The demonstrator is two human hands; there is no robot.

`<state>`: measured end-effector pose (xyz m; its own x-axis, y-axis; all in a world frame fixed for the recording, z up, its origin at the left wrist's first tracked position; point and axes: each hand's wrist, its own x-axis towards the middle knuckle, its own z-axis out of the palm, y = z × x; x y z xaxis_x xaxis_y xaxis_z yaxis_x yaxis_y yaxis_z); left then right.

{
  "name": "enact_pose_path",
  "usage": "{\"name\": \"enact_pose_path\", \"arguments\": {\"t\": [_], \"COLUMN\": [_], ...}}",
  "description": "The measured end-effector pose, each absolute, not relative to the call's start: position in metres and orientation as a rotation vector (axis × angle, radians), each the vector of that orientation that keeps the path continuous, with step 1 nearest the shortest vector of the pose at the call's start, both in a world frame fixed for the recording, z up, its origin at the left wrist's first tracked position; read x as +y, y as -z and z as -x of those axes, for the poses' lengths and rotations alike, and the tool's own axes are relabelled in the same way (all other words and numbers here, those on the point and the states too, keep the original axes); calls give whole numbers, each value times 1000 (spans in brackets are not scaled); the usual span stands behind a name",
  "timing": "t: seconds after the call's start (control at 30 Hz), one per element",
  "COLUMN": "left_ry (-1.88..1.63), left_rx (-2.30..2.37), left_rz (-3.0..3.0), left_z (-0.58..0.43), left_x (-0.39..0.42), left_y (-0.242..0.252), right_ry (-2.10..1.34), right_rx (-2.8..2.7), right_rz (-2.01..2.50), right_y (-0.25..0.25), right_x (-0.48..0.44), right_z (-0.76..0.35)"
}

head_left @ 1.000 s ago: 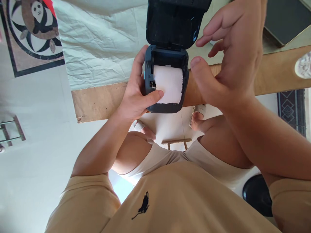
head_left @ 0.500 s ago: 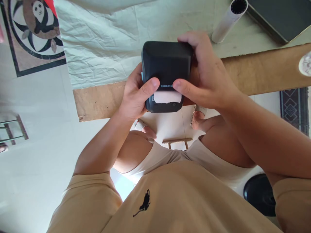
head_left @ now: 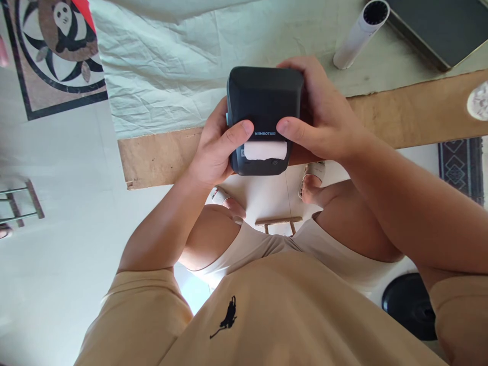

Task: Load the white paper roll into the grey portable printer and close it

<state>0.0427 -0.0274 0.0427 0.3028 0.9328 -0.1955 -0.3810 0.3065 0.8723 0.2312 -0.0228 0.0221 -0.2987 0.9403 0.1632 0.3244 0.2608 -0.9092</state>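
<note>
A black label printer (head_left: 265, 96) marked NIIMBOT is held up over the table's near edge. White label paper (head_left: 266, 150) sticks out of the slot at its lower front. My left hand (head_left: 219, 145) grips the printer's left side, thumb on top beside the lettering and fingers hidden underneath. From the right, my right hand (head_left: 322, 109) is closed around the other side, its thumb on the top face and its forefinger along the far right corner. A light blue tab shows on the printer's left side.
A pale green cloth (head_left: 168, 66) covers the wooden table (head_left: 163, 157). Behind my right hand stands a white cylinder (head_left: 356, 40), with a dark flat case (head_left: 438, 28) beyond it. A clear glass-like object (head_left: 478, 101) is at the right edge. A wooden stool (head_left: 23, 203) stands on the floor at left.
The printer has shifted slightly to the right in view, with both hands still around it. My right thumb has slid a little to the right, off the lettering.
</note>
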Motion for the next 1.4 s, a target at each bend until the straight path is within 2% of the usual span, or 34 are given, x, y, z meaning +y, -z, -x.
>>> {"name": "enact_pose_path", "arguments": {"t": [0.23,0.6,0.77,1.03,1.23,1.4], "left_ry": [-978,-1027,-899,-851,-1036,-920], "left_rx": [910,728,687,802,903,808], "left_rz": [-832,-872,-770,-771,-804,-746], "left_z": [-42,-41,-40,-39,-38,-39], "left_x": [-26,-23,-16,-15,-13,-14], "left_y": [-44,-38,-36,-38,-31,-31], "right_ry": [-1032,-1002,-884,-890,-844,-862], "right_rx": [-1795,-1832,-1847,-1890,-1924,-1877], "right_rz": [1167,1180,1330,1152,1101,1148], "right_y": [-22,-23,-27,-28,-30,-28], "right_x": [-23,-22,-26,-24,-25,-26], "right_z": [-231,-229,-228,-230,-228,-226]}}
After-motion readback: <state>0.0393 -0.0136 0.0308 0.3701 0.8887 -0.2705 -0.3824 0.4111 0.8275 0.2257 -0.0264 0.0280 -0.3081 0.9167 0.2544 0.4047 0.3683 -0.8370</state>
